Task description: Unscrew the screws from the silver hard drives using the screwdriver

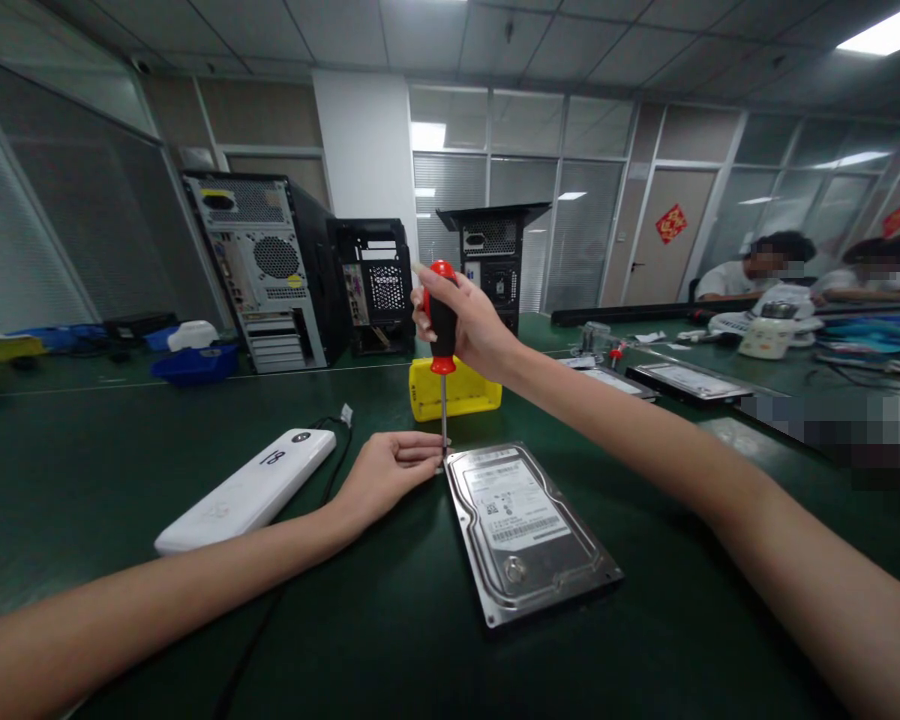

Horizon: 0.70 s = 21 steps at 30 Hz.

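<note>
A silver hard disk drive [529,540] with a white label lies flat on the green table, label side up. My right hand [469,315] is wrapped round the red and black handle of a screwdriver [443,340], which stands upright with its shaft pointing down. Its tip reaches the drive's far left corner. Beside that corner my left hand [390,470] rests low over the table, fingers and thumb drawn together at the screwdriver's tip. Whatever those fingertips pinch is too small to make out. Behind the screwdriver sits a yellow tray [469,392].
A white power bank [247,490] with a black cable lies at the left. Computer cases [270,270] stand at the back, near a blue bin [195,365]. More hard drives [690,380] lie at the right. Other people [757,265] sit at the far right.
</note>
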Each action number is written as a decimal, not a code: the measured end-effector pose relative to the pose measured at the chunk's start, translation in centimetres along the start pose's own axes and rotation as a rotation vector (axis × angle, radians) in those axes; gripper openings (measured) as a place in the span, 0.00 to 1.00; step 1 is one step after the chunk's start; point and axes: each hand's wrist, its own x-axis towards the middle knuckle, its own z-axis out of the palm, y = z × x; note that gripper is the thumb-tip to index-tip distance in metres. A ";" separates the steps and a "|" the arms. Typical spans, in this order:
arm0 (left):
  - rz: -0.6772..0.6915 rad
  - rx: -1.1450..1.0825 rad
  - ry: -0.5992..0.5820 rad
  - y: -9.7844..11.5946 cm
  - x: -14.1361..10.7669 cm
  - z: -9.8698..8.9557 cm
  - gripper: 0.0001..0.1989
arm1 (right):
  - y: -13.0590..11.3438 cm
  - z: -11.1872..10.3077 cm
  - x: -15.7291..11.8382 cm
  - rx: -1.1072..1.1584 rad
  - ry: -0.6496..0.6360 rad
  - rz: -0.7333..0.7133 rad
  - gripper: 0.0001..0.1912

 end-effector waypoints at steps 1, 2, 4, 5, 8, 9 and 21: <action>0.002 0.005 -0.001 0.0 0.0 0.0 0.18 | 0.0 -0.1 0.0 0.008 -0.002 0.010 0.14; 0.004 0.009 -0.004 0.0 0.1 0.0 0.18 | 0.0 -0.2 0.0 0.019 -0.003 0.023 0.13; 0.009 0.010 -0.009 0.1 0.1 0.0 0.18 | 0.0 -0.6 0.0 0.038 0.000 0.058 0.13; 0.010 0.007 -0.012 0.1 0.1 0.0 0.18 | 0.0 -0.7 -0.1 0.047 -0.004 0.076 0.14; -0.002 -0.001 -0.007 0.4 0.0 0.1 0.17 | 0.1 -0.7 -0.2 0.070 -0.045 0.105 0.17; -0.010 -0.003 -0.002 0.4 -0.1 0.1 0.17 | 0.1 -0.5 -0.3 0.079 -0.056 0.102 0.18; -0.016 -0.031 0.007 0.4 0.0 0.1 0.16 | -0.1 -0.7 -0.5 0.030 -0.035 0.106 0.13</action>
